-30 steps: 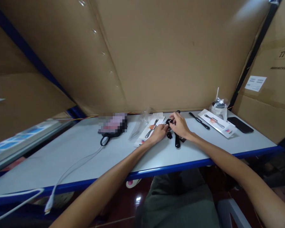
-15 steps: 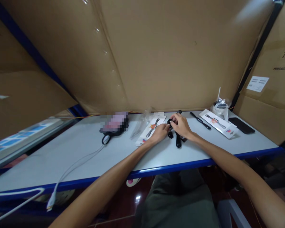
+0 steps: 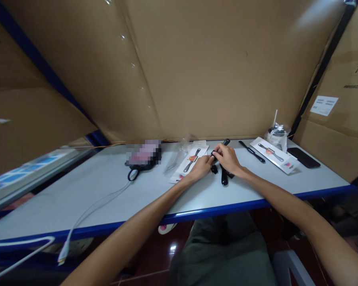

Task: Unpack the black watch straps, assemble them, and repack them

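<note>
While fingers of left hand [image 3: 201,167] and right hand [image 3: 228,159] pinch small black part [image 3: 213,153] over bench [image 3: 143,194], between front and back edges, uneven grip could flick it away; wrist brushing black handle [image 3: 224,178] could push it toward front edge.

1 small black part [image 3: 213,153] is held, mostly hidden, with 1 rounded black bar end [image 3: 226,141] just beyond. Nearer, 1 small blocky black piece [image 3: 214,169] lies beside 1 long, glossy black, round-ended handle [image 3: 224,177], partly covered.
</note>
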A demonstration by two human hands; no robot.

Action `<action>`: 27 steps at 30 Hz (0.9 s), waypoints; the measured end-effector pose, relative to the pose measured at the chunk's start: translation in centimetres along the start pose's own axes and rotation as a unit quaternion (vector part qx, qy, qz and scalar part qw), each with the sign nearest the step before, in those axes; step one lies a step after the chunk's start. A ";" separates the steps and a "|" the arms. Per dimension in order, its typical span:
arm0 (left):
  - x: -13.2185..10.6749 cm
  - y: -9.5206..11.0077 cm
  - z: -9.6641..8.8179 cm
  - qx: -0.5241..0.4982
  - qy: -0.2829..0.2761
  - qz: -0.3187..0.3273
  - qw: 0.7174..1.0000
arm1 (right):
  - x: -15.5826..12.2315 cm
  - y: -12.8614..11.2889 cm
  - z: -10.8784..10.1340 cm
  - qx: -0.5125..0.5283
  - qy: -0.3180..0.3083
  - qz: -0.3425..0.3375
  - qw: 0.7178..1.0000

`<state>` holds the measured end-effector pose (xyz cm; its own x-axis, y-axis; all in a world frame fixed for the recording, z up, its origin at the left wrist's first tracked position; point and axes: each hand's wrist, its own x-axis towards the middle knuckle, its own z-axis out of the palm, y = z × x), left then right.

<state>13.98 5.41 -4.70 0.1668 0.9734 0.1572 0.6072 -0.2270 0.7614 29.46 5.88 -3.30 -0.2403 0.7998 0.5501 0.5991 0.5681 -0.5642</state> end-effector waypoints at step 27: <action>-0.9 0.2 -0.5 -0.210 -0.084 -0.104 0.969 | 2.2 7.3 -5.3 -0.108 -0.203 0.170 0.958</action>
<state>13.54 4.54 -4.34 0.2203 0.9697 -0.1054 0.2785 0.0410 0.9596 37.34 10.78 -2.97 -0.2537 0.9662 0.0464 0.8295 0.2420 -0.5034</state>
